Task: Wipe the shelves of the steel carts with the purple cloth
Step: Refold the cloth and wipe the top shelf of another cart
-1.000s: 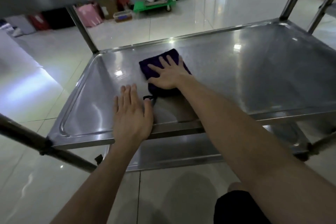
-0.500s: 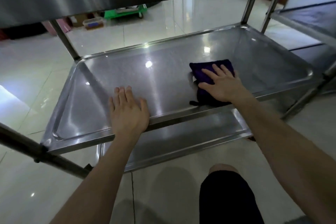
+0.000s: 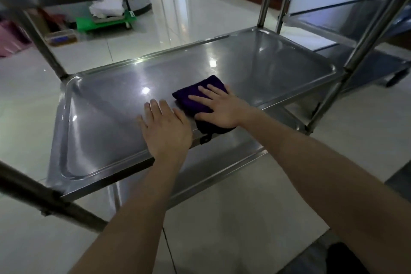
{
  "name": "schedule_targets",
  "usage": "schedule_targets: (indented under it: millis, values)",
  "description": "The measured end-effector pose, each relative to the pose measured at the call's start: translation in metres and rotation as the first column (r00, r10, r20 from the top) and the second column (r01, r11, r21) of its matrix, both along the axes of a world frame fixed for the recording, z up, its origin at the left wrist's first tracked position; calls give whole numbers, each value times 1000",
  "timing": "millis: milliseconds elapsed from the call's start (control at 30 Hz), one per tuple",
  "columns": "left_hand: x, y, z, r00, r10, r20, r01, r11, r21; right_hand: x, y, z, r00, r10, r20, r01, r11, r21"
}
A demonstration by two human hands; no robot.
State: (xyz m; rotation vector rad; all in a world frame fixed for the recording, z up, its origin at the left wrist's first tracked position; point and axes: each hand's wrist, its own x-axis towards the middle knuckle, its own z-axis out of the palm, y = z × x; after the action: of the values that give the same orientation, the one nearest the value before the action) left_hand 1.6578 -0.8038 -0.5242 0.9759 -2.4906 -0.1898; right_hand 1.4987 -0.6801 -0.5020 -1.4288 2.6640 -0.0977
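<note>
- Head cam: R hand (image 3: 219,108) fingers (image 3: 205,90) near-straight, slightly spread, lying flat on the purple cloth (image 3: 193,97). Pressing down, not gripping, nothing curled round it.
- L hand (image 3: 165,128) fingers straight and together, palm flat on the mid shelf (image 3: 100,118) at the front lip. Bracing only, holds nothing.
- Cloth is folded and sits on the mid shelf near the front edge, approx centre, just beside the L hand. Small loop (image 3: 205,139) hangs over the lip.
- Change: 0.5 s ago cloth + R hand were well apart from the L hand, out toward the right end. 1 s ago they were beside it, and now they're back beside it. L hand hasn't left its spot.
- Read: side-to-side wipe strokes in progress and the front band is prob covered. Back strip + left end look still to do. Bottom shelf (image 3: 222,155) and 2nd cart (image 3: 333,18): can't tell whether they're done.
- Text/brands: none legible. White tag on the green dolly (image 3: 100,23) in the bg is too small to read.
</note>
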Motion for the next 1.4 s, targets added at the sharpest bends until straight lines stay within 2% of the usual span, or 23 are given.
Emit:
schedule_targets:
  millis: [267,400,467,567,633,733,833,1033,1100,1200,1267,1400]
  values:
    - [0,-6,-2,1000,-12,10,12,999,30,2,2,6,999,-32,17,32,999,6]
    - [2,-7,0,1000,7,-9,-7,1000,20,-37,35,7,999,-31,45,30,999,12]
    - [3,-9,0,1000,25,-13,-24,1000,15,-75,73,7,991,-122,54,121,992,21]
    - [5,-14,-2,999,28,-38,-27,1000,16,-132,128,6,935,-352,36,350,936,45]
    - [5,-16,-3,996,35,-87,-34,999,7,-153,139,4,905,-424,29,422,904,69]
    - [6,-18,-2,992,25,-120,-34,997,-73,-158,130,-2,923,-384,33,382,922,55]
    - [3,-13,6,999,-4,-51,-7,980,-199,-153,126,-7,939,-343,35,342,939,28]
    - [-86,67,28,993,19,-115,-18,1000,12,-140,124,-1,960,-274,49,272,961,44]
    - [-117,85,26,998,19,-60,-17,999,30,-140,123,1,965,-259,53,256,966,46]
    - [-130,82,9,985,68,156,-70,998,4,-147,124,0,975,-212,69,209,977,45]
    - [-132,71,0,967,68,246,-64,998,-25,-162,131,-1,986,-149,73,148,989,19]
    - [-139,74,0,982,80,169,-91,994,59,-226,164,1,990,12,143,-9,1000,-20]
